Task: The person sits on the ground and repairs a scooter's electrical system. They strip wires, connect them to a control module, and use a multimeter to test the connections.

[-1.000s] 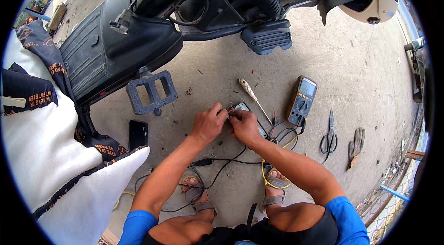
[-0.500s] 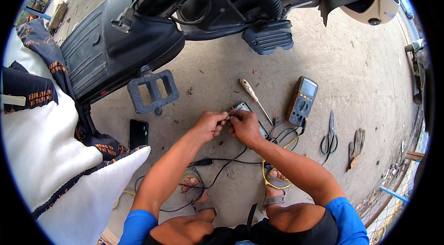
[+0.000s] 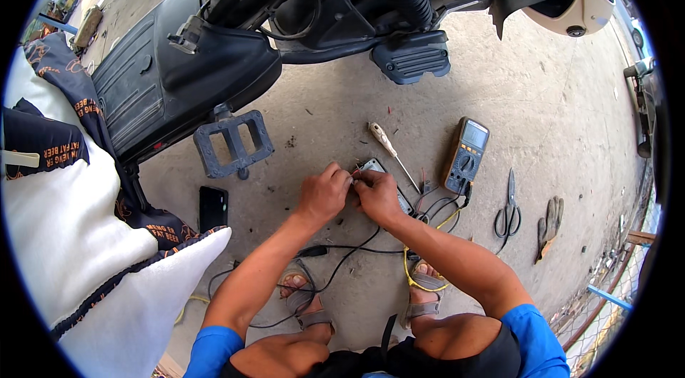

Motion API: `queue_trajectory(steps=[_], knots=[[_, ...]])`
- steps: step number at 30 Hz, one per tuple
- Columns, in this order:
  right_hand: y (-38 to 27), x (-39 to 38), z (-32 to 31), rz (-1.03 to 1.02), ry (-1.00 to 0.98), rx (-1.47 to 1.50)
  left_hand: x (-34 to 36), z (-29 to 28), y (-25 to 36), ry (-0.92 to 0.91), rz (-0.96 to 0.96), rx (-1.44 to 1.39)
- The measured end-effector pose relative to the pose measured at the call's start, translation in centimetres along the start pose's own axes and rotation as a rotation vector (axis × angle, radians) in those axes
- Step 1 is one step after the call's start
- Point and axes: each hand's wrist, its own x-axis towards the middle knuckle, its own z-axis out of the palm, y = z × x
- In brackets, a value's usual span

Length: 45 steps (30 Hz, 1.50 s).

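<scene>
My left hand [image 3: 325, 191] and my right hand [image 3: 379, 197] meet fingertip to fingertip above the concrete. Both are closed in a pinch on a thin wire, mostly hidden by the fingers; a little reddish wire shows just beyond them. Under my right hand lies a grey metal box [image 3: 373, 165], partly covered by the hand and wrist. A screwdriver [image 3: 384, 139] with a pale handle rests just beyond the box, its shaft pointing back toward me. To the right is a multimeter [image 3: 467, 157] with an orange-brown edge, its dark leads running toward the box.
Scissors [image 3: 509, 212] and a work glove [image 3: 549, 230] lie at the right. A black phone [image 3: 213, 208] is on the left, near a white padded cover [image 3: 78, 235]. Black cable [image 3: 357, 247] and yellow wire [image 3: 407, 264] run around my feet. A scooter with a pedal [image 3: 234, 142] stands ahead.
My left hand has rolled over, so its back now faces up, and it sits slightly higher. The right hand has barely moved, and the tools lie where they were.
</scene>
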Motion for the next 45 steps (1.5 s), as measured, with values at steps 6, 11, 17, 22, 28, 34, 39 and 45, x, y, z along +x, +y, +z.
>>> queue_trajectory(steps=[6,11,17,22,28,34,39,45], knots=[[-0.5,-0.2,0.2,0.027,-0.003,0.017,0.2,1.6,-0.7,-0.191,-0.779,-0.721],[-0.4,-0.2,0.0,0.055,-0.007,0.030,0.2,0.6,-2.0,-0.380,-1.186,-1.266],[-0.3,-0.2,-0.2,0.045,0.001,0.026,-0.1,-0.7,0.5,0.093,0.038,0.045],[-0.2,0.0,0.0,0.022,-0.007,-0.009,-0.3,-0.9,0.8,-0.030,0.000,0.123],[-0.1,0.0,0.2,0.027,-0.014,0.009,-0.2,1.5,0.2,0.078,-0.278,-0.243],[-0.2,0.0,0.0,0.044,0.005,0.006,0.6,1.4,-0.4,-0.180,-1.056,-0.935],[-0.8,-0.2,0.2,0.058,-0.010,0.003,-0.7,1.7,-1.6,-0.019,-0.535,-0.443],[-0.4,-0.1,0.0,0.044,0.014,-0.002,-0.4,-0.3,0.7,0.029,-0.002,0.093]])
